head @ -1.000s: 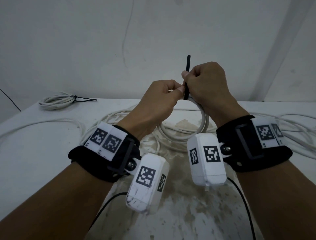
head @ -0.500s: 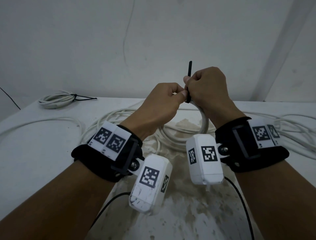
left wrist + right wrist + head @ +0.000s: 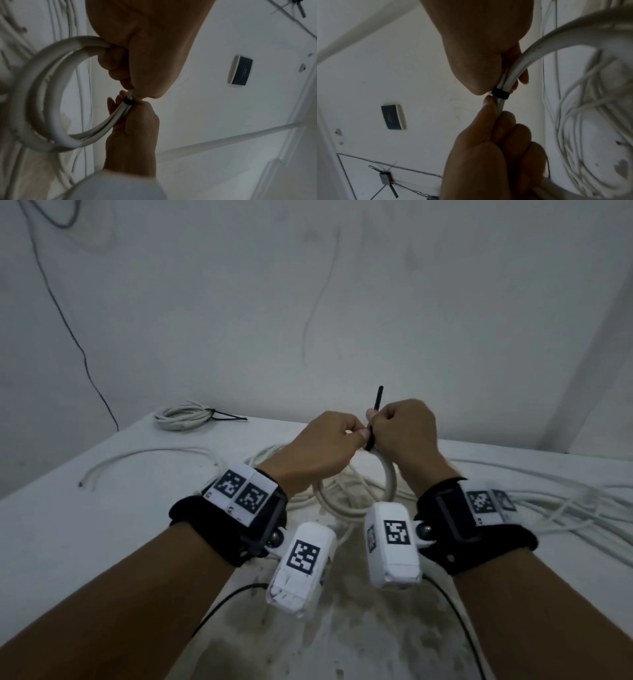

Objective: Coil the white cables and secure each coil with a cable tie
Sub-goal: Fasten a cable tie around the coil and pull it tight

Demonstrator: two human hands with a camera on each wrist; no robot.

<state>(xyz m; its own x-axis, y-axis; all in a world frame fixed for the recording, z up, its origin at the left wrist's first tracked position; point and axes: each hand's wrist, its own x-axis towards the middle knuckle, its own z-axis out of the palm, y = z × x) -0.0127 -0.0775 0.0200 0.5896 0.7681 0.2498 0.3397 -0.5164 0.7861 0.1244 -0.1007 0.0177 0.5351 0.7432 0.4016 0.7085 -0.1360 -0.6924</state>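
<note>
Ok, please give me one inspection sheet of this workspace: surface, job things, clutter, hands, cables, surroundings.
Surface: white table, stained patch near the person.
Job's things: held white cable coil, lifted off the table; black cable tie wrapped round it, tail pointing up.
Clutter: nothing seen.
Grippers: left hand grips the coil; right hand grips coil and tie.
Cables: tied white coil at far left corner; loose white cables sprawled on the right.
Surroundings: grey-white wall, thin dark wire running down it.
</note>
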